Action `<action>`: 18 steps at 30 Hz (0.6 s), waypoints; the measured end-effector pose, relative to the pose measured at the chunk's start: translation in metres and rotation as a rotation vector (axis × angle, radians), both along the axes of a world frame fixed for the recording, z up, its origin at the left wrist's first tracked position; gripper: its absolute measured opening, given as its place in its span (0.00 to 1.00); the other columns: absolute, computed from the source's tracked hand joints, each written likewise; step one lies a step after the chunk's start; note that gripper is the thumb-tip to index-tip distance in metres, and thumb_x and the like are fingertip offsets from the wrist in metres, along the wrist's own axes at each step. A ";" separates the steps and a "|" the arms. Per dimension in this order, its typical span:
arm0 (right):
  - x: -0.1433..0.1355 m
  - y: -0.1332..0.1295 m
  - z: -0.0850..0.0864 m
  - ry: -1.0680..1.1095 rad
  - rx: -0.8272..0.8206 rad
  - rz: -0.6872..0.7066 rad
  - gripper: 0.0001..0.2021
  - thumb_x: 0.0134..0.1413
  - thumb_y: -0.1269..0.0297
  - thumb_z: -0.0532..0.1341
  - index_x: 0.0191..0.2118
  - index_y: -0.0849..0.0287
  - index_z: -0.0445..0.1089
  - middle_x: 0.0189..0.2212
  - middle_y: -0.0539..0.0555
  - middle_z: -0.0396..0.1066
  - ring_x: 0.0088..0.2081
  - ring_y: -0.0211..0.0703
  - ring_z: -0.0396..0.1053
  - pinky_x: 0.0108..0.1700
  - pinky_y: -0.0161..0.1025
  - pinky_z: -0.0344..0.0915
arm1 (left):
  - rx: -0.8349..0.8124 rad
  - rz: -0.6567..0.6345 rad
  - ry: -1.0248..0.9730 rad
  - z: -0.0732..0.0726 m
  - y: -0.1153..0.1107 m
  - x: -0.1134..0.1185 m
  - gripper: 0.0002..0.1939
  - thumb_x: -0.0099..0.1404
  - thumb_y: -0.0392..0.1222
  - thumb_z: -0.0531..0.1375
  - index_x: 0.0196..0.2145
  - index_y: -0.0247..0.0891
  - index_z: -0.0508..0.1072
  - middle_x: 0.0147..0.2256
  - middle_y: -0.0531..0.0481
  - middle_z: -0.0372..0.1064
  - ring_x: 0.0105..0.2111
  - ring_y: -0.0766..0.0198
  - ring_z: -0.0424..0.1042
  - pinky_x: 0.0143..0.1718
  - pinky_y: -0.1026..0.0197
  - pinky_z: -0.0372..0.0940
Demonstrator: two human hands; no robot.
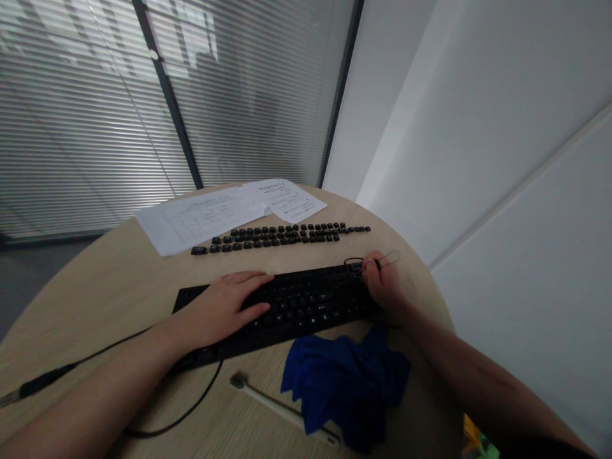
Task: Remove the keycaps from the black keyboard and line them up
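Observation:
A black keyboard (306, 299) lies on the round table, part of it bare of keycaps. Across its left side rests my left hand (234, 303), fingers and thumb spread flat over the keys. At the far right end, my right hand (380, 277) is closed on a wire keycap puller (392, 257), whose thin metal loop sticks out past the fingers. The puller's other end is over the keyboard's upper right; whether it grips a key I cannot tell. Behind the keyboard, loose black keycaps (268, 237) stand in several rows.
In front of the keyboard lie a crumpled blue cloth (344, 382) and, partly under it, a white-handled brush (272, 405). A black cable (191, 408) curves at the near left. Printed papers (205, 220) lie at the table's back. A white wall (521, 159) stands to the right.

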State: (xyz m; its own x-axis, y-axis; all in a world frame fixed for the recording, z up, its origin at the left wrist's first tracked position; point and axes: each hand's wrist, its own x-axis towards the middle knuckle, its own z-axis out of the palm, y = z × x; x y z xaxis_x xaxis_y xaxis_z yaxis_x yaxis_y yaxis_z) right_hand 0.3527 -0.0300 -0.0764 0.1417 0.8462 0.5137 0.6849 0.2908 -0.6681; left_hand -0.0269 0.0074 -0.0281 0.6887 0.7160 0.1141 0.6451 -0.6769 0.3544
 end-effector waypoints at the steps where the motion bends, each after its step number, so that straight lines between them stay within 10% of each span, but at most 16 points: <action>1: -0.001 -0.001 0.001 0.022 0.007 -0.005 0.17 0.72 0.51 0.50 0.35 0.54 0.66 0.20 0.49 0.65 0.21 0.42 0.63 0.25 0.37 0.60 | -0.002 -0.001 0.001 0.000 0.000 0.000 0.28 0.72 0.54 0.57 0.63 0.39 0.72 0.62 0.38 0.72 0.61 0.44 0.71 0.65 0.40 0.63; 11: -0.017 -0.030 0.041 -0.056 0.205 0.276 0.11 0.72 0.60 0.55 0.41 0.56 0.73 0.27 0.50 0.75 0.23 0.37 0.69 0.29 0.36 0.66 | 0.107 0.027 -0.104 0.023 -0.021 0.008 0.28 0.71 0.50 0.59 0.64 0.34 0.72 0.64 0.33 0.69 0.64 0.43 0.69 0.66 0.39 0.62; 18: -0.066 -0.051 0.077 0.044 0.009 0.642 0.13 0.75 0.59 0.53 0.45 0.57 0.74 0.30 0.51 0.77 0.23 0.34 0.71 0.27 0.32 0.66 | -0.285 0.004 -0.497 0.036 -0.043 0.023 0.24 0.70 0.48 0.59 0.61 0.39 0.74 0.52 0.42 0.79 0.51 0.53 0.78 0.53 0.50 0.73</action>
State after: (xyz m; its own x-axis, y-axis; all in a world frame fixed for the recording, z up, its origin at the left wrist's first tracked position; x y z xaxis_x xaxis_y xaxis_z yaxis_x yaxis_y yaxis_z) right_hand 0.2866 -0.0809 0.0002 -0.3704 0.7656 0.5260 0.3449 0.6392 -0.6874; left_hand -0.0036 -0.0353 0.0075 0.5990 0.7682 0.2259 0.3561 -0.5083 0.7841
